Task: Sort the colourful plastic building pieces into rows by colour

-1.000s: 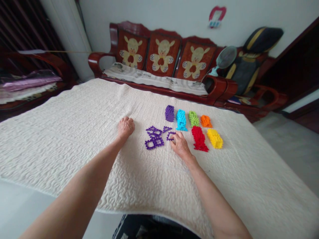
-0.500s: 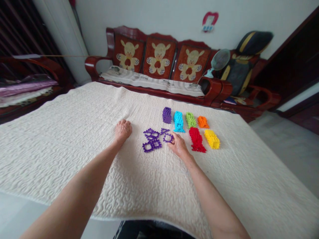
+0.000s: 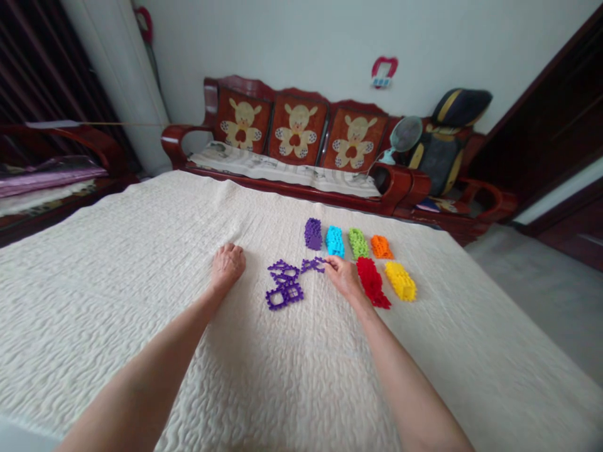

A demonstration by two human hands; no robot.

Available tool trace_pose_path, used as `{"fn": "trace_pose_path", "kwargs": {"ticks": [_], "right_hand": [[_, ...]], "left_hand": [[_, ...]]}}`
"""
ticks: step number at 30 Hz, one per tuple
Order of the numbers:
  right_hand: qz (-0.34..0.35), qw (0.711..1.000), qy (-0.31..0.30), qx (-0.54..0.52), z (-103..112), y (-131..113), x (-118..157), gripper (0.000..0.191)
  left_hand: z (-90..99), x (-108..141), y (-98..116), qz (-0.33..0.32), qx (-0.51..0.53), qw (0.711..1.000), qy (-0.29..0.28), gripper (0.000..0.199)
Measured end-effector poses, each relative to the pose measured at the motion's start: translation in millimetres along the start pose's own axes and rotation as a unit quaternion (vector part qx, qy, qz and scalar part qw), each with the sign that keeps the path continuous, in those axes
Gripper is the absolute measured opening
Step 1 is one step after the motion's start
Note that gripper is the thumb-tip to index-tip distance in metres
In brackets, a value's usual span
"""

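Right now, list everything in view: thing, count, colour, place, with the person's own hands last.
loose purple pieces: several, purple, flat on the quilt between the hands
purple stack: one, purple, far row, leftmost
blue stack: one, light blue, far row, beside the purple stack
green stack: one, green, far row
orange stack: one, orange, far row, rightmost
red stack: one, red, near row, by the right hand
yellow stack: one, yellow, near row, right of red
quilt: one, cream, covering the surface
wooden bench: one, dark red, behind the quilt
left hand: closed, resting on the quilt
right hand: fingers on a loose purple piece
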State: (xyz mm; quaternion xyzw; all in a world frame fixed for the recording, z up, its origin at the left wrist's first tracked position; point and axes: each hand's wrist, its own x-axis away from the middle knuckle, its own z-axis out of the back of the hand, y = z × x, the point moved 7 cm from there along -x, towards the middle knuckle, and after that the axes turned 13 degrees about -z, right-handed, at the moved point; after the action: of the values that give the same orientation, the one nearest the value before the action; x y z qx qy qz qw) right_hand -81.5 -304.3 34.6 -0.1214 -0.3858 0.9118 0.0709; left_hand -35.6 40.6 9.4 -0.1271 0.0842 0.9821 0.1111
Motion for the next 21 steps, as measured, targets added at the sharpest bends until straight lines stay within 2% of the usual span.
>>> {"fn": "trace_pose_path", "kwargs": {"ticks": [8, 14, 21], "right_hand": [[0.066, 0.992, 0.087, 0.063, -4, -16, -63, 0.021], [0.087, 0.989, 0.055, 0.109, -23, -13, -77, 0.022], [0.080, 0.986, 0.051, 0.140, -32, -7, -87, 0.027]], "left_hand": [[-2.4, -2, -2, -0.010, -0.001, 1.000, 0.006, 0.035], [-3.1, -3, -2, -0.008, -0.004, 1.000, 0.007, 0.034], [-4.8, -4, -3, -0.003, 0.002, 1.000, 0.001, 0.034]]}}
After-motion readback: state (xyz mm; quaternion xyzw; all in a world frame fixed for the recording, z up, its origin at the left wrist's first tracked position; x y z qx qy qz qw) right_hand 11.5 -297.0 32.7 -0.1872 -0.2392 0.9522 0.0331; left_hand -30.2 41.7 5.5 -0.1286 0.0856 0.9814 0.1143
